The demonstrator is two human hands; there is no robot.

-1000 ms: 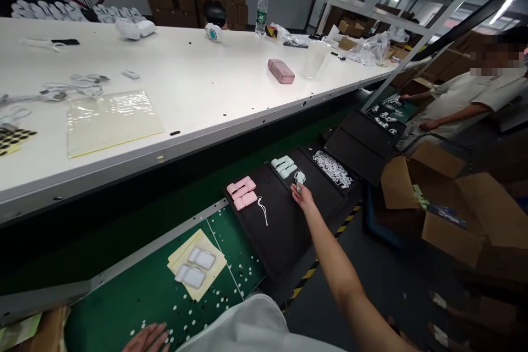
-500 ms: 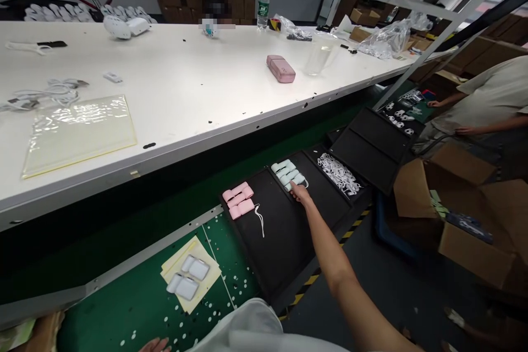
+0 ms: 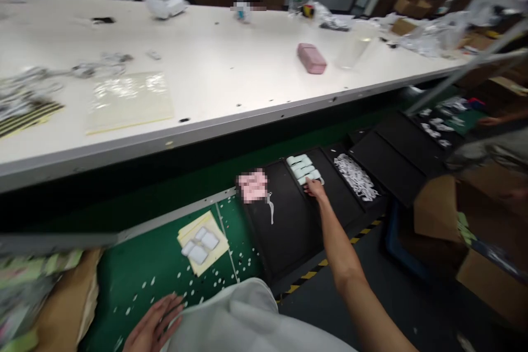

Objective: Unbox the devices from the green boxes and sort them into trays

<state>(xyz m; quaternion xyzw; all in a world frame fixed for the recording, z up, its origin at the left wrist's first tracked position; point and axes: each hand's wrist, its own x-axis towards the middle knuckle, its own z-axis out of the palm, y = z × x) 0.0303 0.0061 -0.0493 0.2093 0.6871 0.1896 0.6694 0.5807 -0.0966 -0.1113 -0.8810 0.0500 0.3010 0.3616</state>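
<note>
My right hand [image 3: 314,187] reaches far forward over the black tray [image 3: 284,231], fingers curled at the nearest of several mint-green devices [image 3: 303,166]. These small rounded blocks lie in a row, and a bit of white strap shows beside them. To their left, pink devices [image 3: 252,185] rest in the same tray, with a white wrist strap [image 3: 270,209] hanging off. Low at the left, my left hand [image 3: 154,324] is empty, fingers spread above the green bench. Two whitish devices [image 3: 202,245] lie on yellowish sheets [image 3: 193,226] beyond it.
A white shelf [image 3: 214,88] runs across above the green bench. White straps [image 3: 355,177] fill a tray section farther right. An open carton [image 3: 433,209] stands at right, near another person's arm [image 3: 499,120]. Another carton [image 3: 68,297] is at lower left.
The view has swung left, so things appear shifted to the right. My left hand has come farther into view from the bottom edge. My right hand stays at the mint-green devices.
</note>
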